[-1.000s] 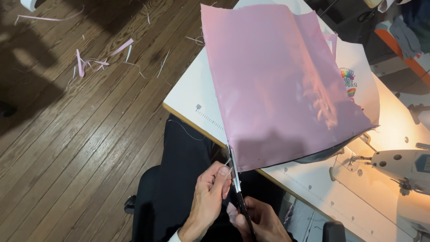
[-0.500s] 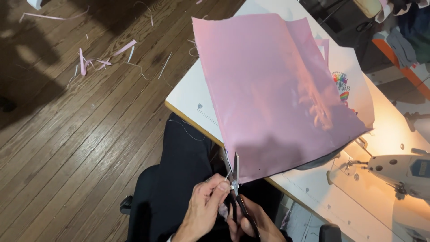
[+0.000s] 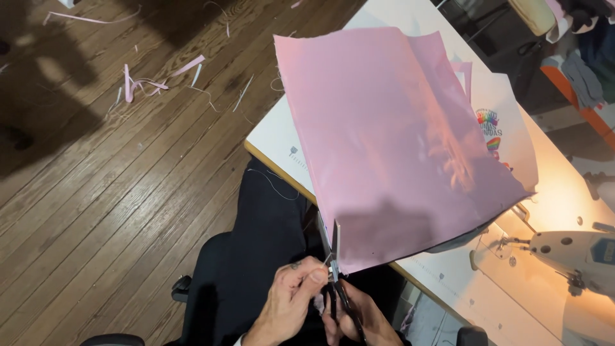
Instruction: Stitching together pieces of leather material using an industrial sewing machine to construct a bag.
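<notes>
View: looking down from the person's head at their lap, a wooden floor on the left and a white work table on the right.

Pink fabric (image 3: pixel 391 147): a large sheet fills the centre and upper middle of the frame, lying over the table edge and hanging toward the person. Its lower corner reaches down to the hands at bottom centre.

Scissors (image 3: pixel 336 269): bottom centre, dark handles low and blades pointing up along the left edge of the fabric. The blades are parted narrowly, with the fabric's edge between them.

Left hand (image 3: pixel 289 306): bottom centre, just left of the scissors. Thumb and fingers are pinched closed on the thin strip of fabric beside the blades.

Right hand (image 3: pixel 359 320): bottom edge, partly cut off by the frame, closed around the scissor handles.

Table (image 3: pixel 275 131): white top with a wood-coloured edge, running from top centre to lower right.

Sewing machine (image 3: pixel 570 253): white, at the right edge on the table, lit warmly.

White printed cloth (image 3: pixel 506 134): lying under the pink fabric, showing at its right side.

Floor (image 3: pixel 96 179): dark wooden boards, left half of the frame.

Pink scraps (image 3: pixel 154 80): thin strips scattered on the floor, upper left.
</notes>
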